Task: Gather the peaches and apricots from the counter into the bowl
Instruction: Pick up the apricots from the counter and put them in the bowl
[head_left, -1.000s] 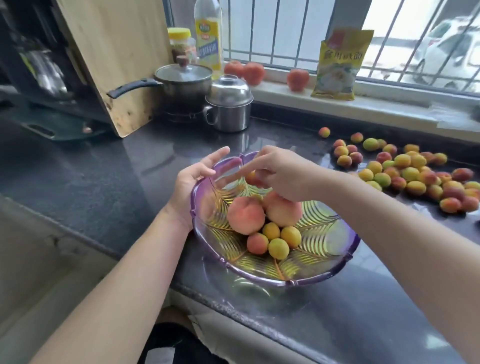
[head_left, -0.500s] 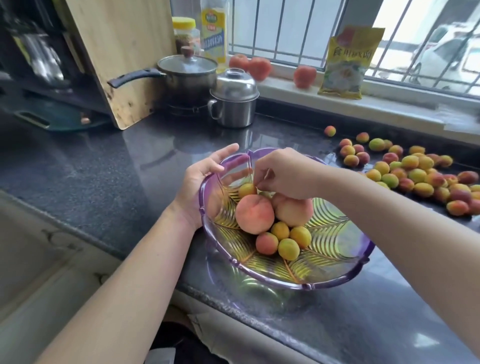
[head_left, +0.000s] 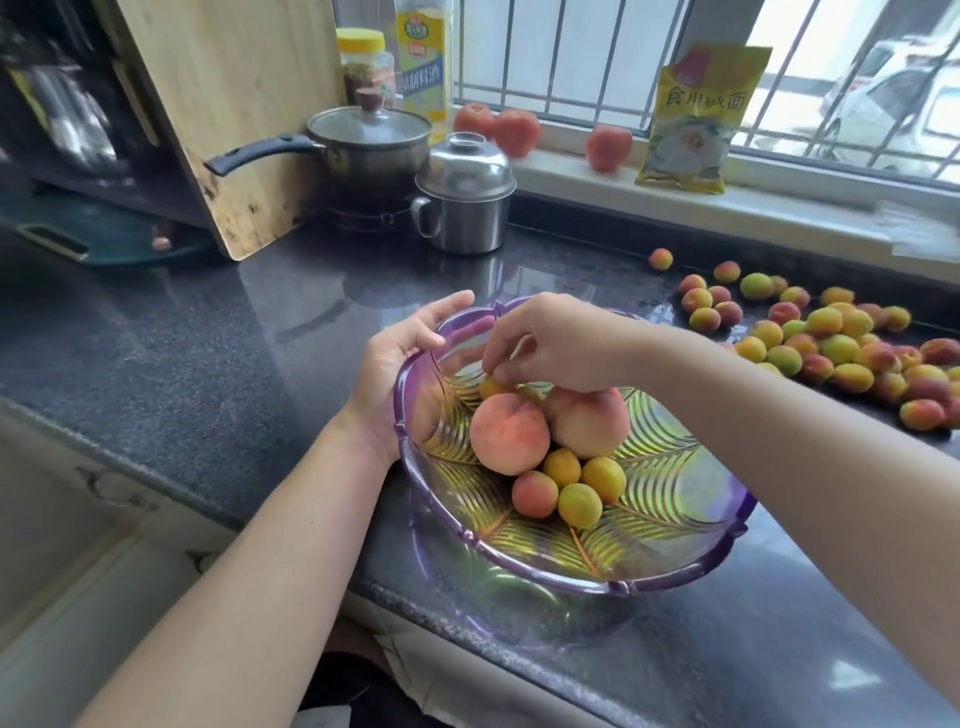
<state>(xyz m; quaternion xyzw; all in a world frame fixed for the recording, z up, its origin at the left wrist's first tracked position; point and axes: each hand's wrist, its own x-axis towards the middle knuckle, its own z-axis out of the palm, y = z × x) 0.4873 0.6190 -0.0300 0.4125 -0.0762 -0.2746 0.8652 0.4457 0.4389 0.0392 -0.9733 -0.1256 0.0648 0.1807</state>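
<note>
A purple glass bowl (head_left: 597, 582) stands on the dark counter near its front edge. It holds two peaches (head_left: 509, 434) and several small apricots (head_left: 576, 493). My left hand (head_left: 405, 358) rests against the bowl's left rim with its fingers straight. My right hand (head_left: 550, 343) reaches over the back of the bowl. Its curled fingertips pinch a small yellow apricot (head_left: 491, 388) that lies against the peaches. Several loose apricots and peaches (head_left: 821, 343) lie on the counter at the right.
At the back stand a steel lidded mug (head_left: 465, 202) and a saucepan (head_left: 369, 150), with a wooden board (head_left: 228, 104) leaning beside them. Three tomatoes (head_left: 514, 130) and a yellow packet (head_left: 696, 114) sit on the sill. The counter's edge (head_left: 156, 483) runs diagonally at the left.
My right hand brought an apricot down into the back of the bowl and now has its fingertips on it there. My left hand has stayed at the rim.
</note>
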